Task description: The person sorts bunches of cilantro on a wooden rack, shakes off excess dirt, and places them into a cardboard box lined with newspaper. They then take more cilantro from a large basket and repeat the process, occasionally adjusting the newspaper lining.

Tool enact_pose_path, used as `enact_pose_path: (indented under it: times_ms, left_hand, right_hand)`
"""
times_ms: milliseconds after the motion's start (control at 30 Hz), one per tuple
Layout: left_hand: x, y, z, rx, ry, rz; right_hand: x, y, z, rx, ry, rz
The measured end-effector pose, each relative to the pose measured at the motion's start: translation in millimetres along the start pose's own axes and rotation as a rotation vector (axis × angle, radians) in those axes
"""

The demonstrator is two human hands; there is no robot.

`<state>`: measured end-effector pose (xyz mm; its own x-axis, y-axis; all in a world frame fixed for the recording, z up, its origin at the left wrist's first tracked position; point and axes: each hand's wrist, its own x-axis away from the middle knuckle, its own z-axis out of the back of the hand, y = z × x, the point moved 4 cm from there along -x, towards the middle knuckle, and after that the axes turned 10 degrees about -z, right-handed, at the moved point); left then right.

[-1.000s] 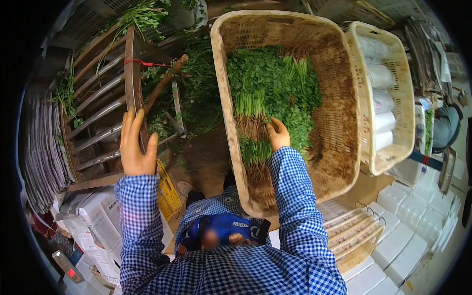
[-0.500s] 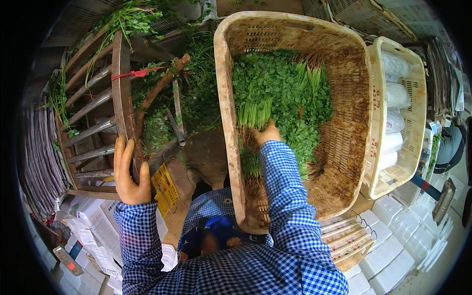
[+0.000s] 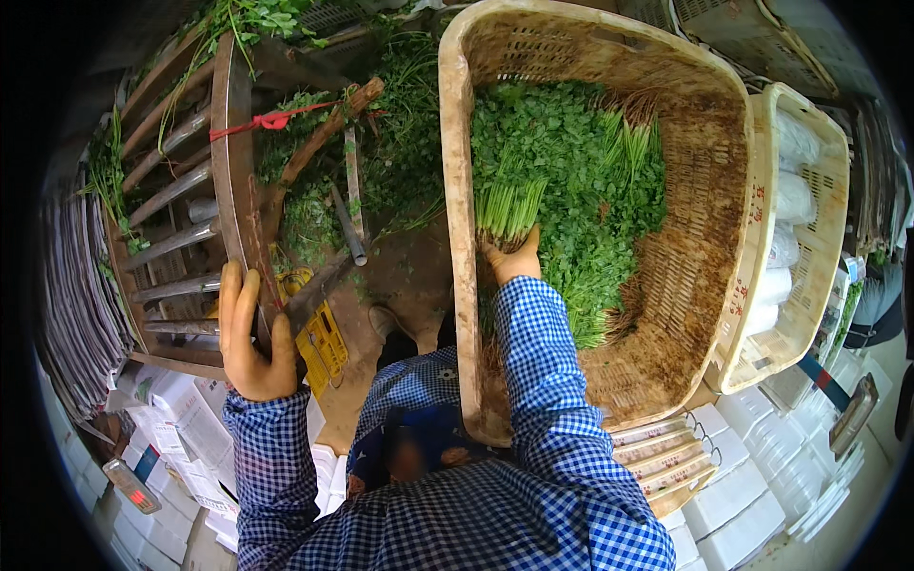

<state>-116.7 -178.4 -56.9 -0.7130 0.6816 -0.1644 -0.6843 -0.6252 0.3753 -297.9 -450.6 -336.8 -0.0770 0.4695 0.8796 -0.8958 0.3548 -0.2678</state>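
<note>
A large tan plastic crate (image 3: 455, 190) stands tilted before me, its inside stained brown. Leafy green herbs that look like coriander (image 3: 571, 238) are packed in it in bunches with pale green stems and reddish-brown roots. At the crate's left wall, my right hand (image 3: 514, 259) is closed around the root end of one bunch of herbs (image 3: 511, 207); part of the grip is hidden. My left hand (image 3: 255, 338), fingers stretched and thumb apart, rests against the near end of a slatted rack (image 3: 233, 171) with metal bars. Both hands look gloved in tan.
A red tie (image 3: 274, 121) spans from the rack to a wooden stick (image 3: 328, 133). Loose greens (image 3: 400, 95) lie on the floor behind. A yellow basket (image 3: 322, 338) sits beside my left hand. On the right, a cream crate (image 3: 824, 238) holds white rolls; white foam boxes (image 3: 738, 476) stand nearer.
The view has shifted, so the crate appears farther right and higher. My right hand stays at the bunch's root end, and my left hand remains against the rack.
</note>
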Motion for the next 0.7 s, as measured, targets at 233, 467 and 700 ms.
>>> enact_pose_path:
  times_ms: [233, 467, 700]
  left_hand:
    - [0.7, 3.2, -1.8, -0.011, 0.016, 0.005]
    - [-0.9, -1.4, 3.6, -0.016, 0.012, -0.032]
    - [4.5, -2.9, 4.2, 0.026, 0.044, -0.035]
  right_hand:
    - [20.8, -32.2, -8.2, 0.267, 0.114, -0.271]
    - [28.6, -32.1, 13.4, 0.172, 0.046, -0.203]
    - [29.4, -41.0, 81.7, -0.259, -0.020, 0.143]
